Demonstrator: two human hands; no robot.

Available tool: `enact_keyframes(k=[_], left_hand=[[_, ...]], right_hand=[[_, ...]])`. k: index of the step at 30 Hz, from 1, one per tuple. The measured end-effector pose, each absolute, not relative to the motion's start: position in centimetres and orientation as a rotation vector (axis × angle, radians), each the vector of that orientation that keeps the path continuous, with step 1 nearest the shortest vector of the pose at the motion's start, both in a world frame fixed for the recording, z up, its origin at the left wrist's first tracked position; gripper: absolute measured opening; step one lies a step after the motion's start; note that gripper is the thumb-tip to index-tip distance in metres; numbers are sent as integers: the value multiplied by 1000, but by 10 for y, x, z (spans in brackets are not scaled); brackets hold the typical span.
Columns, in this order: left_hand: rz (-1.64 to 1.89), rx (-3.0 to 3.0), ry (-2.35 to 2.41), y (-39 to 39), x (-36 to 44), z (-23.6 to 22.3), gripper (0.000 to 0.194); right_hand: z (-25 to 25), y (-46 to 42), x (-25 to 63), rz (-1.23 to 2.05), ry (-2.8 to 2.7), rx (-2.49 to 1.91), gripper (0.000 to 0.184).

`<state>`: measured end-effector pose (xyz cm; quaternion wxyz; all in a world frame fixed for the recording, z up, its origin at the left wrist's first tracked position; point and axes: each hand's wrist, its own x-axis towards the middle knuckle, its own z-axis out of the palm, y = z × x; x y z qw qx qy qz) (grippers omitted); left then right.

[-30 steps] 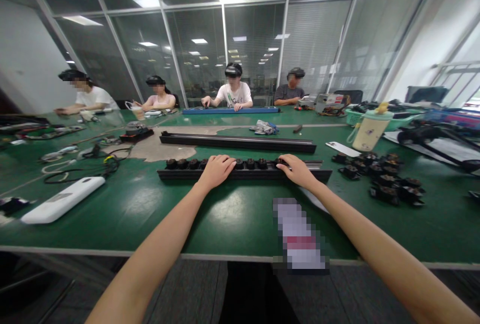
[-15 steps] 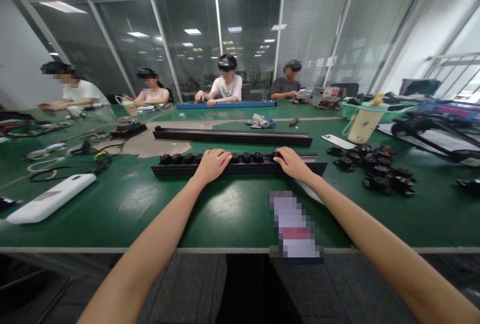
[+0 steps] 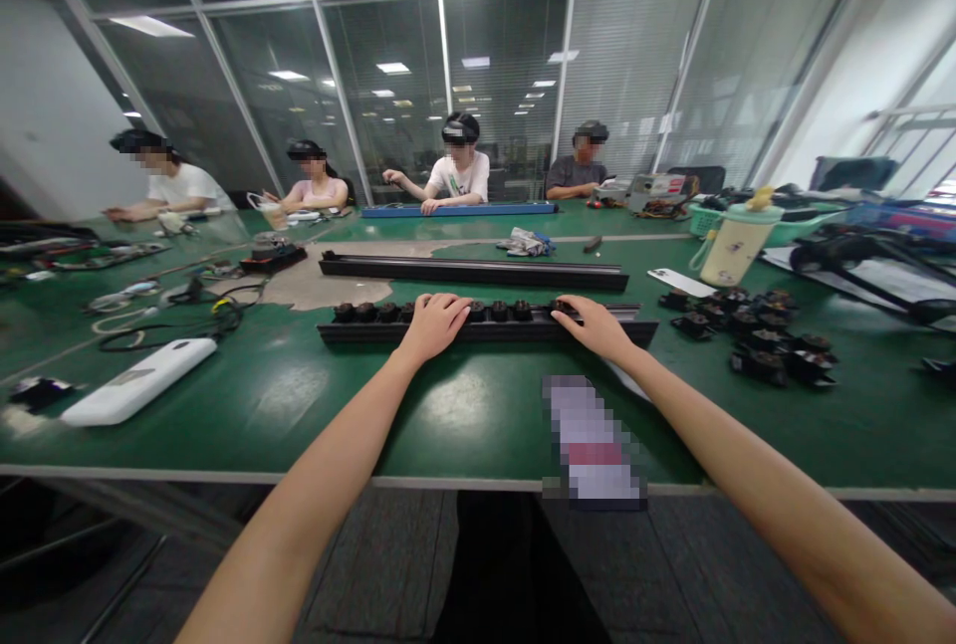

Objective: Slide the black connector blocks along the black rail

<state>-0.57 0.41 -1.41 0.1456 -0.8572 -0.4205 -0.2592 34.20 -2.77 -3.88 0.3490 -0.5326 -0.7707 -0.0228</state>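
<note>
A long black rail (image 3: pixel 358 333) lies crosswise before me, with a row of small round black parts (image 3: pixel 499 310) set in its channel. My left hand (image 3: pixel 437 323) is curled over the middle of the rail, covering some of those parts. Toward the rail's right end, the fingers of my right hand (image 3: pixel 596 327) close on another round black part (image 3: pixel 559 306), which they partly hide. A gap in the row separates it from the parts to its left. Right of that hand, a stretch of the channel shows bare.
Behind lies a second black rail (image 3: pixel 478 272). Several loose black parts (image 3: pixel 769 340) are heaped at the right, near a white phone (image 3: pixel 681 283) and a cream bottle (image 3: pixel 736 251). A white oblong case (image 3: pixel 141 380) lies left; a pixelated phone (image 3: pixel 594 445) overhangs the front edge. Co-workers sit opposite.
My view has shifted slightly, so the table appears a little further right. Both hands keep their places on the rail. The co-worker opposite has lifted one hand off the blue bar.
</note>
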Motion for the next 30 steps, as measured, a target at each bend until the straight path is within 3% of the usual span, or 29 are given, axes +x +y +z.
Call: enact_keyframes(k=[6, 30], left_hand=[[-816, -2461, -1267, -2, -2, -16, 40], [-803, -2491, -1323, 0, -3, -14, 40]], right_hand=[[-41, -30, 339, -37, -1947, -1431, 49], [-38, -30, 337, -121, -2000, -1421, 43]])
